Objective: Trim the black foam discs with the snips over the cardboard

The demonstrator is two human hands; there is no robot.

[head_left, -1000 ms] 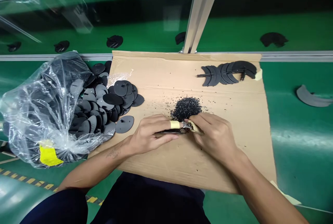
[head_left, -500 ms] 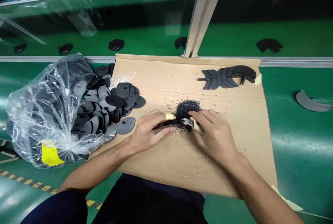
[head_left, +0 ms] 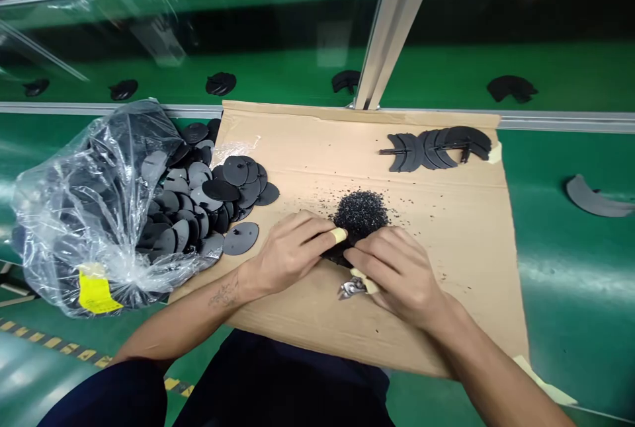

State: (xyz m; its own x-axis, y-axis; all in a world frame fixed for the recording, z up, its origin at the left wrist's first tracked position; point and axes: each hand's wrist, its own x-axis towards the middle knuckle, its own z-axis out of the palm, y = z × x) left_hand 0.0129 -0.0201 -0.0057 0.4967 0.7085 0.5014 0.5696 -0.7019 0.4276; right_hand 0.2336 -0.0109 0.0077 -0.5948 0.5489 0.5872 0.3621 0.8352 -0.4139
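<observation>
The black plastic piece [head_left: 335,255], mostly hidden, lies crosswise under my left hand [head_left: 290,252], whose curled fingers hold it down on the cardboard [head_left: 302,328]. My right hand [head_left: 397,275], closed around the small metal snips [head_left: 352,289], sits just right of it, below the heap of black crumbs [head_left: 360,214].

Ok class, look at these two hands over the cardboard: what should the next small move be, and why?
Probably bring the snips in the right hand up to the black plastic piece under the left hand, since their metal head sits clear of it while the left hand holds it beside the pile of black bits.
</observation>
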